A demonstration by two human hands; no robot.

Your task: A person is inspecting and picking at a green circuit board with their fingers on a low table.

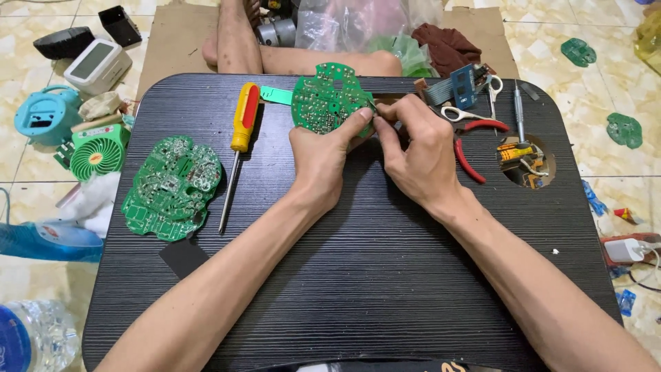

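My left hand (323, 155) grips a round green circuit board (323, 96), held tilted above the far part of a black lap table (358, 275). My right hand (416, 148) pinches a thin metal tool (372, 105) whose tip touches the board's right edge. A second green circuit board (172, 186) lies flat at the table's left. A yellow-and-red screwdriver (237, 145) lies between that board and my left hand.
Red-handled pliers (471, 148), white scissors (482, 96), a slim metal tool (519, 114) and a ribbon-cable connector (458, 84) sit at the table's far right, near a round hole holding small parts (525, 162). A green mini fan (96, 148), a water bottle (31, 337) and a charger (623, 249) lie on the floor.
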